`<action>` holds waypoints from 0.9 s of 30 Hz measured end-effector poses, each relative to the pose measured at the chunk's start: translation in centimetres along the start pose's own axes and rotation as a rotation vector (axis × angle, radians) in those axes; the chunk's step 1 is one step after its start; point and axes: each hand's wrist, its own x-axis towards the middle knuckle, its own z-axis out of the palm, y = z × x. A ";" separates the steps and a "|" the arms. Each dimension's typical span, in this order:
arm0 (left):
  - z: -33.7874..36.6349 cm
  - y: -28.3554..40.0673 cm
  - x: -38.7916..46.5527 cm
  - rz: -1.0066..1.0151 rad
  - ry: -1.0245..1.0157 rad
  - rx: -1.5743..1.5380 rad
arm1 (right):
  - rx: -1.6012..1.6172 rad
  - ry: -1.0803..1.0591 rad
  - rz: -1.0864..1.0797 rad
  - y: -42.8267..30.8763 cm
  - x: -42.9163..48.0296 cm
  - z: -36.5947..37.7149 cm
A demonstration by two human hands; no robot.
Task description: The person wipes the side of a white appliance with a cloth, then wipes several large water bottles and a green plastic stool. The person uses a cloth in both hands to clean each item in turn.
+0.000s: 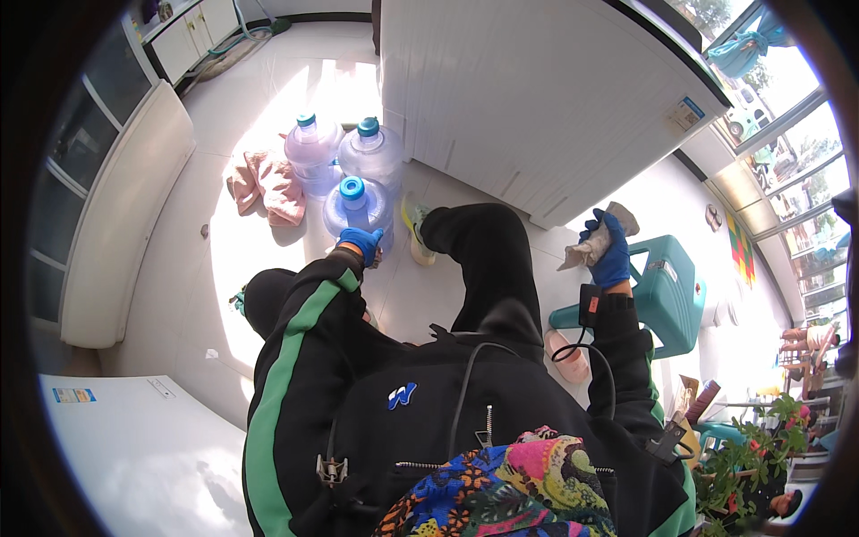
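Note:
In a blue glove, my right hand (611, 258) grips a crumpled greyish cloth (592, 248), which sticks out on both sides of the fingers. It is beside a teal plastic stool (664, 295). My left hand (362, 243), also gloved in blue, is in front of the nearest large water bottle (359, 208), overlapping its lower part. Whether it touches the bottle is unclear. Something small and greyish shows under its fingers, too indistinct to name. Two more capped water bottles, one at left (313, 148) and one at right (370, 151), stand just behind.
A pink cloth (272, 188) lies bunched on the tiled floor left of the bottles. A large white appliance (537, 101) rises ahead, and another white surface (147, 456) is at lower left. A pink slipper (567, 356) lies by the stool. Potted plants (751, 436) stand at lower right.

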 end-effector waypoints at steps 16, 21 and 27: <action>-6.5 11.2 -3.5 0.409 0.028 0.357 | 0.202 0.154 -0.042 0.2 -7.1 -8.3; -7.5 12.6 -3.2 0.435 0.184 0.296 | 0.273 0.420 -0.018 3.0 -12.8 -12.7; -13.0 18.8 -3.9 0.386 0.271 0.050 | 0.393 0.478 -0.009 5.5 -14.9 -18.3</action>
